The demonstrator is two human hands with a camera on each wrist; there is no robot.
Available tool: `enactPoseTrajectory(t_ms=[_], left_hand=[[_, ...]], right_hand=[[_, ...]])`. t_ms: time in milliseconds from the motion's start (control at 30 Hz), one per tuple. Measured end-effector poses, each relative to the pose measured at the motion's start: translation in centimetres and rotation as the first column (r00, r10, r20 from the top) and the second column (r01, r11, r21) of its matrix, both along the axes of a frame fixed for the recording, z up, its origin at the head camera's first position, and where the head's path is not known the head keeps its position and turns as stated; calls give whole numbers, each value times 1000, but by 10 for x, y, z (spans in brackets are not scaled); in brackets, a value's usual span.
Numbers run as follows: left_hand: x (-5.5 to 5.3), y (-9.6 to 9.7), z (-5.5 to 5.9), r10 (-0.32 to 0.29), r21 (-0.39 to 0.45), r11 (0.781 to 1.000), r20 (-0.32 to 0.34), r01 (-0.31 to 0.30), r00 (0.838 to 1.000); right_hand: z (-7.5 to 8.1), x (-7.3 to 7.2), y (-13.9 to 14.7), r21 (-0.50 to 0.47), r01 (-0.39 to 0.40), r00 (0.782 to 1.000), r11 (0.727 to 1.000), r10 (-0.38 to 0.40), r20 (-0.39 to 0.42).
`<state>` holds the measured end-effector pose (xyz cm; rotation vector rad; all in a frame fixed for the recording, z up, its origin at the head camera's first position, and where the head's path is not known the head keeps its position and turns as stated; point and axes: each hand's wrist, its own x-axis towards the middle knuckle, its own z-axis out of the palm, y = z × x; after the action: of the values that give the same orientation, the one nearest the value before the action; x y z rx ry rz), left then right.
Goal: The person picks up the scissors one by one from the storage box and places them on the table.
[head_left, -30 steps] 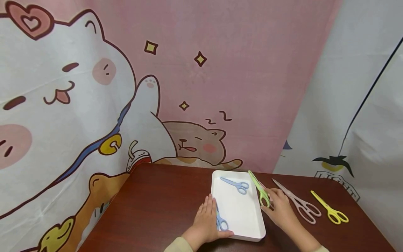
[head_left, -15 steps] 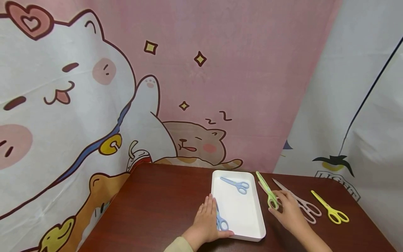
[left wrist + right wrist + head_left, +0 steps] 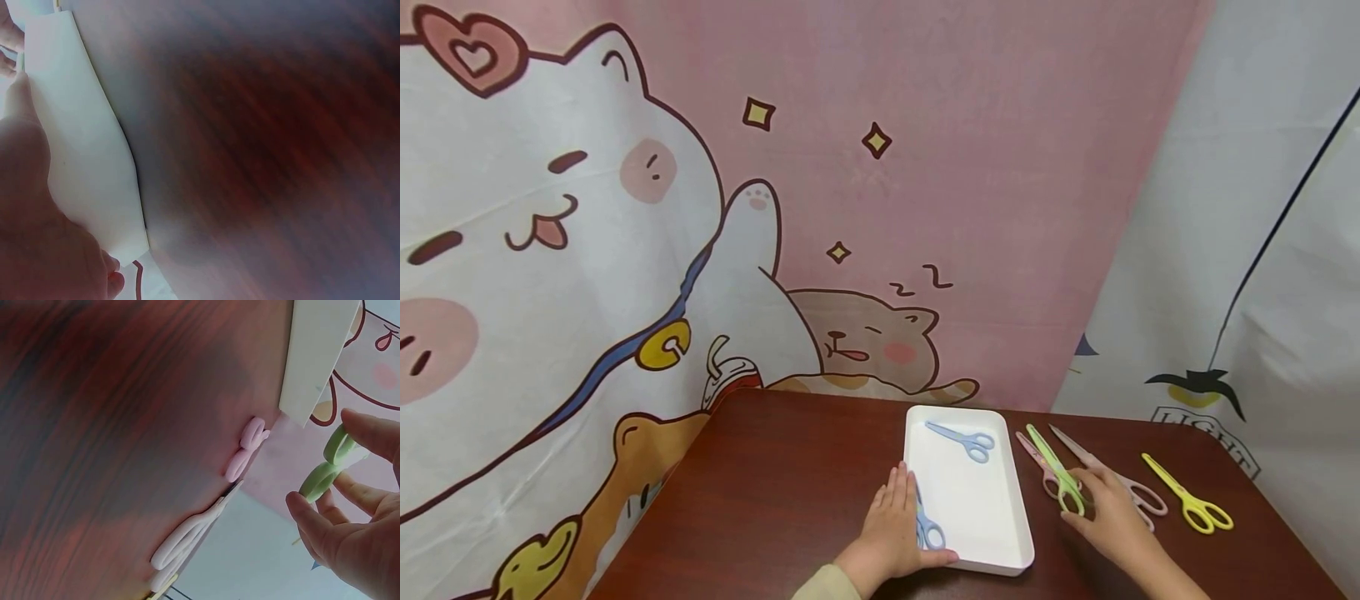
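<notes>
The person's two hands are working well apart, one on each side of a white tray. The right hand is pinching the green scissors by their handles, between thumb and fingertips, with the blades pointing away from the person. In the right wrist view, the green scissors are hanging clear of the counter. The left hand is resting along the tray's left wall, fingers lying straight, thumb reaching across the near edge.

Inside the tray, one pair of blue scissors is lying near the far end; a second blue pair is lying beside the left hand, which is partly hiding it.

To the right of the tray, pink scissors are lying on the counter, just beside the green ones in the head view. Larger mauve scissors are lying farther right, their handles partly covered by the right hand. Yellow scissors are lying farthest right.

Behind the dark red-brown counter, a pink and white curtain is showing cartoon cats.
</notes>
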<state>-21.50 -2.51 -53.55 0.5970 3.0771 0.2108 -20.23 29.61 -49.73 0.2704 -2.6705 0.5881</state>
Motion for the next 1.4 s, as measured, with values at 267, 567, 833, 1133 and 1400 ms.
enactPoseTrajectory(t_ms=[267,567,833,1133,1400], left_hand=[[-1,0,-1,-1,11,1000,6,1,1000],[0,0,0,0,14,1000,20,-1,1000],[-1,0,-1,-1,16,1000,20,0,1000],[3,-2,3,-14,25,1000,9,14,1000],[0,-1,-1,-7,15,1000,-6,7,1000]], right_hand=[[-4,3,7,33,17,995,999,-20,94],[-5,7,8,69,28,980,997,-41,196],[-8,5,12,86,14,955,996,-39,294],[-17,6,17,120,-19,947,993,-21,321],[-20,6,17,118,-31,912,993,-20,409]])
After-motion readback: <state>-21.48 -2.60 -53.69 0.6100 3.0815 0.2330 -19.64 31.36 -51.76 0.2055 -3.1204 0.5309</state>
